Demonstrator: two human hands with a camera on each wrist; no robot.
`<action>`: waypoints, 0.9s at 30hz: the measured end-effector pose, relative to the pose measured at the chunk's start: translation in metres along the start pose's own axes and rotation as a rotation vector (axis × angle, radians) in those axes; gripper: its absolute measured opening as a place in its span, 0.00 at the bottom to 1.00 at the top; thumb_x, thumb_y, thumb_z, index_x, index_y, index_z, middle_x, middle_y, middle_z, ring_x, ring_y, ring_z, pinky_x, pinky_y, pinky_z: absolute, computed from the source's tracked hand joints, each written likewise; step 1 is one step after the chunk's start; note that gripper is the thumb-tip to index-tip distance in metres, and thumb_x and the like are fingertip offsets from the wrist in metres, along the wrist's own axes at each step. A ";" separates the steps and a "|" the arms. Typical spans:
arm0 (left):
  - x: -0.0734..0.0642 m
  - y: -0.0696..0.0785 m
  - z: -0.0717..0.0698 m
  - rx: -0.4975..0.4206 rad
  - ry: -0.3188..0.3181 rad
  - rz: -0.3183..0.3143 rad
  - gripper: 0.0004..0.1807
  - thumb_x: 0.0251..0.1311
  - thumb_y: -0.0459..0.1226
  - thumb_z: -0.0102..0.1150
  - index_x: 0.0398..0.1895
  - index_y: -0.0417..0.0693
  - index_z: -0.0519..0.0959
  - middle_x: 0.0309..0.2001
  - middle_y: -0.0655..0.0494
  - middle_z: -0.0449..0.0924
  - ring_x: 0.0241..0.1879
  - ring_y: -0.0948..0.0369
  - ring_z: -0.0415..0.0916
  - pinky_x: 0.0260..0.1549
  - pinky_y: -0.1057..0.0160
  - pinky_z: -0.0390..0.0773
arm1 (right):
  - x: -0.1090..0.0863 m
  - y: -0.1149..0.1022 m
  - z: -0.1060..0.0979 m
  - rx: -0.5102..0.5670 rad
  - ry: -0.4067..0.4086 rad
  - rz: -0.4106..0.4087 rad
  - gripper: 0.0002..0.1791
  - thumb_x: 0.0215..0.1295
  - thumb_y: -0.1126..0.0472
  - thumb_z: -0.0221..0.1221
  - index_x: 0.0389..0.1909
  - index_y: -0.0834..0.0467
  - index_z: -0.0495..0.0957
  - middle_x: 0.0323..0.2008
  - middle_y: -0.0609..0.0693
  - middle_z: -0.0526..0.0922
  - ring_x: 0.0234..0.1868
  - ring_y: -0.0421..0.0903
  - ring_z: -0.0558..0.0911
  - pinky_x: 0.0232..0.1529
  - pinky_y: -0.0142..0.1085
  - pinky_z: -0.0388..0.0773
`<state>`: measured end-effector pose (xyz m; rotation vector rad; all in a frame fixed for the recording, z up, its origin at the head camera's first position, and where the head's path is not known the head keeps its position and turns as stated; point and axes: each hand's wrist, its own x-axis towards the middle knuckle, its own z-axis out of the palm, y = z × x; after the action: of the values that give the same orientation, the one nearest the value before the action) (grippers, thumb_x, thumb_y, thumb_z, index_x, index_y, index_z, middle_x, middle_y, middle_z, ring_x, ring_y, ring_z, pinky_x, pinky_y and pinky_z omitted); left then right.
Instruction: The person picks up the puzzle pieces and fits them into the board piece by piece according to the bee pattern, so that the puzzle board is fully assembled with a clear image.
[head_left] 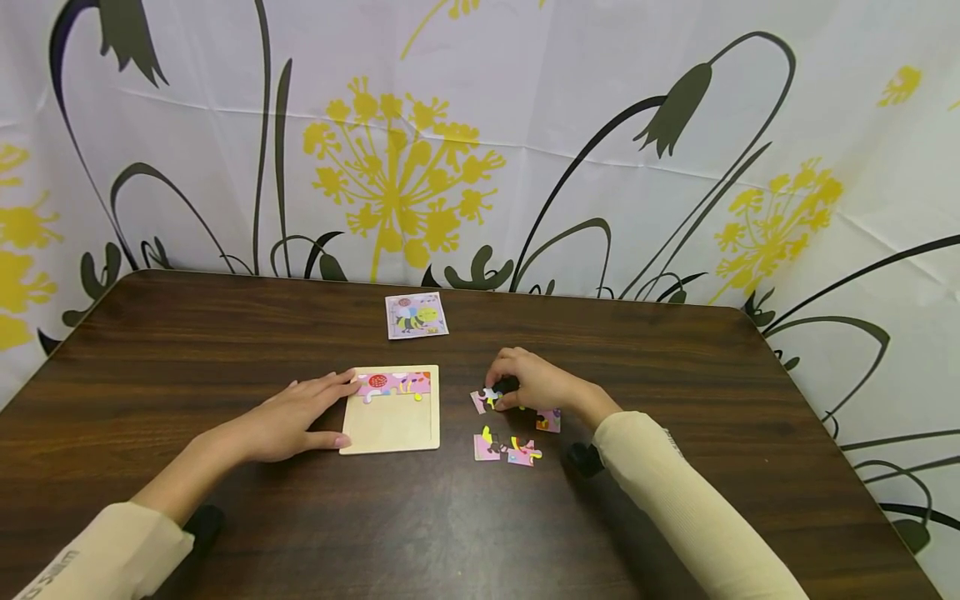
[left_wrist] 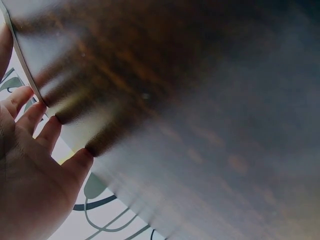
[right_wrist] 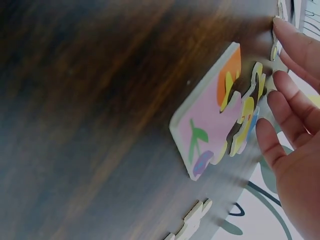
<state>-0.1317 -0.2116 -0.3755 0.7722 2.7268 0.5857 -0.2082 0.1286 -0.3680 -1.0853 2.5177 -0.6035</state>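
Observation:
My left hand [head_left: 296, 418] rests at the left edge of a square wooden puzzle tray [head_left: 390, 450], fingertips at its upper corner and thumb at its lower one. A joined strip of pink puzzle pieces [head_left: 395, 383] lies along the tray's top; the rest shows bare wood. To the right, my right hand [head_left: 538, 382] pinches a small puzzle piece [head_left: 491, 395] between thumb and fingers, low over the table. Under and beside that hand lie more pieces, among them a pink and orange corner piece [right_wrist: 207, 125].
Two pink puzzle pieces, one with yellow and black [head_left: 486, 446] and one with red and yellow [head_left: 522, 453], lie nearer me. A square bee picture card [head_left: 417, 316] lies behind the tray. A flower-printed curtain [head_left: 570, 167] hangs along the table's far edge.

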 end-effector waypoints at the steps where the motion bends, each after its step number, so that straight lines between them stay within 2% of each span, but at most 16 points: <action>1: 0.000 0.000 0.000 0.000 -0.001 0.001 0.43 0.53 0.55 0.58 0.66 0.39 0.59 0.66 0.37 0.54 0.64 0.40 0.51 0.54 0.32 0.50 | 0.000 0.000 0.000 0.000 0.001 0.005 0.12 0.52 0.62 0.66 0.38 0.57 0.78 0.40 0.48 0.73 0.45 0.46 0.69 0.50 0.40 0.67; 10: 0.000 0.000 -0.001 -0.008 -0.008 -0.002 0.44 0.52 0.56 0.58 0.66 0.39 0.58 0.66 0.37 0.54 0.64 0.40 0.51 0.54 0.32 0.49 | 0.001 0.000 0.002 -0.018 0.024 0.023 0.12 0.52 0.58 0.66 0.35 0.58 0.77 0.38 0.47 0.73 0.43 0.46 0.69 0.47 0.39 0.68; 17: 0.000 0.001 -0.001 -0.005 -0.010 -0.004 0.44 0.52 0.55 0.59 0.66 0.39 0.58 0.66 0.37 0.54 0.64 0.40 0.50 0.55 0.32 0.49 | 0.001 0.001 0.003 -0.009 0.029 0.038 0.13 0.52 0.58 0.67 0.38 0.57 0.78 0.39 0.48 0.73 0.44 0.45 0.70 0.49 0.39 0.68; 27: 0.000 0.000 -0.001 -0.005 -0.007 0.003 0.44 0.52 0.55 0.59 0.66 0.39 0.59 0.66 0.37 0.54 0.64 0.40 0.51 0.54 0.32 0.49 | -0.001 0.003 0.005 0.002 0.046 0.008 0.11 0.53 0.59 0.66 0.36 0.58 0.79 0.38 0.47 0.73 0.44 0.45 0.70 0.48 0.38 0.69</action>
<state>-0.1321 -0.2111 -0.3748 0.7755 2.7170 0.5893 -0.2075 0.1298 -0.3733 -1.0717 2.5586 -0.6360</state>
